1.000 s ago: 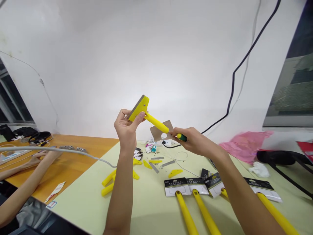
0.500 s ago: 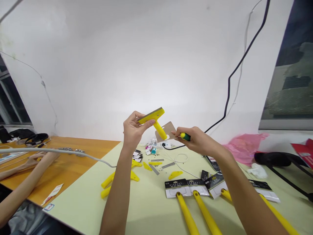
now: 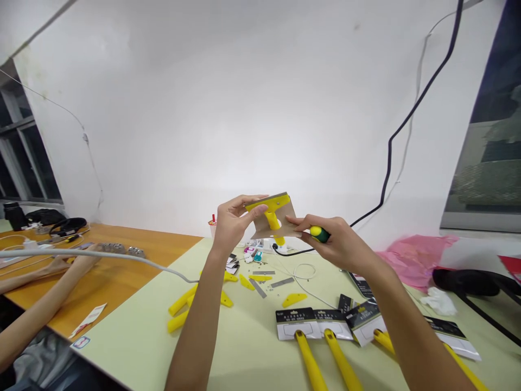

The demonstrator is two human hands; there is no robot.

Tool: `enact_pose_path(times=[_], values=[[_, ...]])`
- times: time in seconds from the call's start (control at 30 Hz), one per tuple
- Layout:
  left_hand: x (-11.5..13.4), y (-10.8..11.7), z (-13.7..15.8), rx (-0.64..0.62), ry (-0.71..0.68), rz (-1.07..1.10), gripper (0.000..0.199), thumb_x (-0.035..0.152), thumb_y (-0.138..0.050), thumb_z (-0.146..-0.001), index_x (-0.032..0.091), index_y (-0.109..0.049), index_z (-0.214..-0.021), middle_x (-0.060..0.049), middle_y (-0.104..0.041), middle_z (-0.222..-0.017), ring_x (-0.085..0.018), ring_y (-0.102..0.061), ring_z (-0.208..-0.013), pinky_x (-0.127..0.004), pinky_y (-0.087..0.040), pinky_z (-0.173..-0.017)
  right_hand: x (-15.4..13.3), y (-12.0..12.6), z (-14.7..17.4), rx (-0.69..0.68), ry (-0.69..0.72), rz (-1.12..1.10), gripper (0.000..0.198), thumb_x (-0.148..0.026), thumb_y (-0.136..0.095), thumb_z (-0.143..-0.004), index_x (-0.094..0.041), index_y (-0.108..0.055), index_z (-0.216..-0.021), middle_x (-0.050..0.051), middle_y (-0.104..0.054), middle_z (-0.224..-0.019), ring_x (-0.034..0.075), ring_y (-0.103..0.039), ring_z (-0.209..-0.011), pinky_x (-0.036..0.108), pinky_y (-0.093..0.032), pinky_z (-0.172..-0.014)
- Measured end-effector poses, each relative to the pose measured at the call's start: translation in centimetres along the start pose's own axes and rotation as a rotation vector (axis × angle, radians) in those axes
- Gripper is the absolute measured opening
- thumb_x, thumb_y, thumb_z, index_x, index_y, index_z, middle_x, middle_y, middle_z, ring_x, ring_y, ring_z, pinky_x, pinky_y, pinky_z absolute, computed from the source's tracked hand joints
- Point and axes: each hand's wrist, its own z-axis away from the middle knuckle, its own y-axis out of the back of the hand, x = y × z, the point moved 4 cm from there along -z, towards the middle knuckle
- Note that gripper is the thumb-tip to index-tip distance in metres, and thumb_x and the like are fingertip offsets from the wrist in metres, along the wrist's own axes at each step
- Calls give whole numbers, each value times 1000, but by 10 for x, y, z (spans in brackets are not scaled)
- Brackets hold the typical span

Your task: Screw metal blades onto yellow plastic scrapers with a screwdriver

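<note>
My left hand [image 3: 234, 225] is closed round the head of a yellow scraper [image 3: 272, 218], its metal blade edge facing up. The scraper's handle points down through a hole in a grey-brown card [image 3: 288, 214]; the card sits close under the head. Between thumb and fingers my right hand [image 3: 344, 239] pinches the card's right edge. A screwdriver [image 3: 319, 234] with a green and yellow handle is tucked in that same hand, its shaft mostly hidden. Both hands are raised above the table.
Yellow scraper handles with black-and-white cards [image 3: 299, 323] lie at the front right. Loose blades [image 3: 282, 282], yellow plates [image 3: 293, 299] and more scraper parts [image 3: 179, 301] are spread mid-table. A pink bag [image 3: 411, 258] lies right. At left, a co-worker's arms [image 3: 61, 290] rest over an orange table.
The card has moved up the scraper's handle from its end to near the head. My hands have come closer together, and the scraper hangs more upright.
</note>
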Motion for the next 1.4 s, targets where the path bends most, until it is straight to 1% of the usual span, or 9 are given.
enact_pose_path(times=[0.2,0.37,0.5,0.63,0.8,0.9,1.0,1.2,1.4], values=[[15,-1,4,-95,-119,-251,12,35,-89,-84,27,-85,-92,-8,-73,-139,-30,-63,-135,-54,-43,-122,-5,-1,3,102,69,16,12,-32,-64,-102,-26,-74,-103,7,-79,-131,24,-80,-103,37,-60,-90],[6,3,2,-165,12,-305,15,39,-89,-82,26,-85,-87,-9,-63,-153,-33,-54,-146,-51,-44,-120,-9,2,2,219,40,-11,13,-38,-68,-101,-25,-72,-99,6,-84,-112,22,-78,-91,34,-59,-83],[-4,3,2,-259,206,-191,13,32,-88,-79,20,-83,-82,-12,-75,-129,-28,-71,-117,-34,-58,-89,-5,-1,-1,242,-33,-59,19,-43,-68,-101,-24,-70,-101,10,-82,-120,25,-78,-102,36,-58,-85],[-7,3,5,-308,364,-203,12,17,-81,-73,16,-82,-84,-4,-75,-78,-15,-65,-65,-23,-49,-57,5,-9,-2,147,-145,-95,24,-48,-64,-103,-25,-68,-108,8,-82,-115,24,-79,-95,37,-58,-86],[-1,3,8,-362,391,-249,16,12,-74,-70,14,-80,-84,0,-71,-69,-9,-55,-53,-19,-43,-48,11,-14,-2,36,-264,-166,31,-56,-65,-101,-25,-63,-105,8,-72,-136,13,-73,-58,29,-53,-54],[1,4,10,-400,427,-241,24,9,-73,-69,14,-79,-92,0,-72,-70,-7,-52,-49,-18,-42,-47,12,-16,-2,13,-314,-203,35,-58,-66,-98,-23,-63,-97,6,-75,-110,11,-66,-48,25,-42,-41],[0,3,11,-439,450,-227,35,13,-76,-75,18,-76,-110,0,-74,-73,-8,-56,-50,-17,-43,-46,14,-17,-5,38,-329,-220,37,-57,-71,-95,-22,-61,-90,1,-70,-90,7,-56,-41,23,-41,-38],[-9,6,11,-420,490,-135,52,61,-61,-100,19,-73,-127,-10,-81,-92,-16,-73,-68,-23,-57,-60,23,-16,-6,106,-371,-196,34,-52,-73,-93,-21,-62,-89,3,-69,-87,7,-52,-46,20,-38,-35],[5,2,14,-401,385,-259,40,41,-86,-85,18,-80,-117,-11,-83,-99,-21,-77,-85,-22,-57,-61,21,-14,-4,72,-336,-162,25,-45,-74,-93,-21,-65,-91,2,-70,-91,7,-53,-50,20,-42,-36]])
